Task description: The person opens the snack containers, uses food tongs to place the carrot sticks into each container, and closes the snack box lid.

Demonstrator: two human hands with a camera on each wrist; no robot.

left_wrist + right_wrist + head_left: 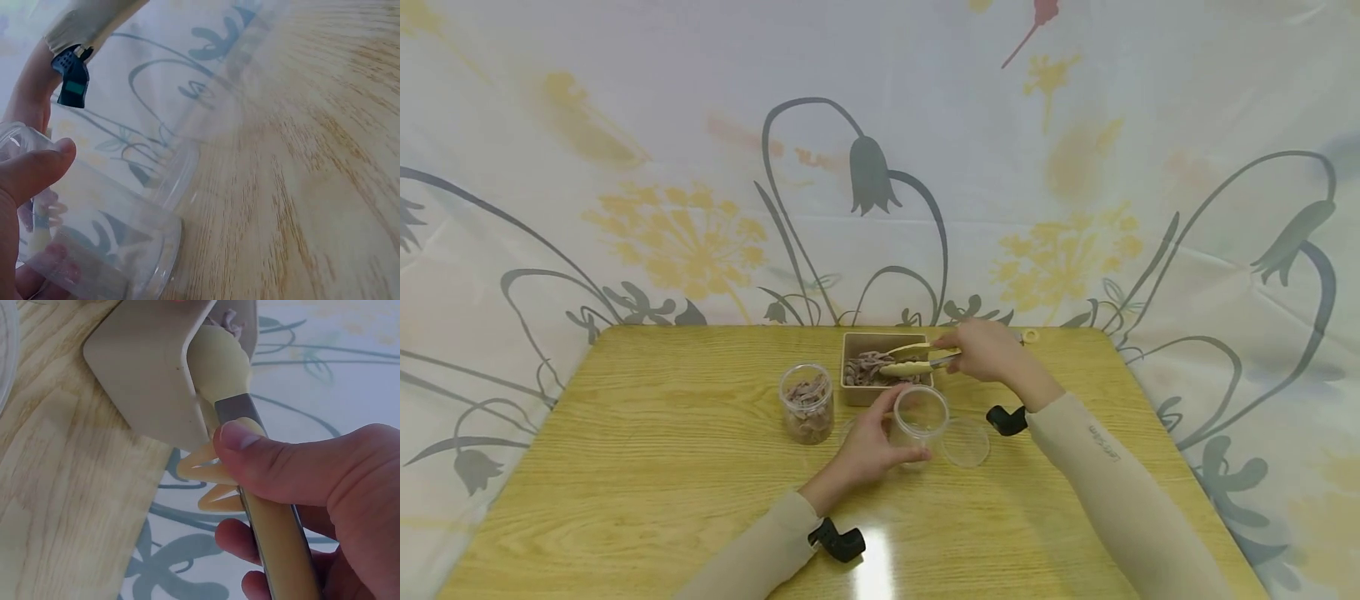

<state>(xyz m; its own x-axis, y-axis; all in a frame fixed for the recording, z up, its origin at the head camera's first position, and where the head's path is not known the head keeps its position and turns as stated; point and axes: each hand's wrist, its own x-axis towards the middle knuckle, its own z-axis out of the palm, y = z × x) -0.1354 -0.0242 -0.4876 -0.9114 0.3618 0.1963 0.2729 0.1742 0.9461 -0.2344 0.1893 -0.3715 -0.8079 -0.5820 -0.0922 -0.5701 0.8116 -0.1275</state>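
Note:
My left hand (867,450) grips a clear plastic jar (119,225) round its side, thumb near the rim. Fingers show through the jar's wall, and no food is visible inside. In my right hand (990,350) is a pair of tongs (275,537) with pale yellow heads and grip and metal arms. The tong heads reach into a beige rectangular box (856,397), among brownish-purple strips that look like shredded meat (867,365). The jar stands close in front of the box's near right corner.
Left of the box stands another clear jar (808,417), filled with similar strips. A clear round lid (967,443) lies flat right of the held jar. A small yellow ring (1031,335) is near the table's back edge, before a flower-printed cloth (865,250).

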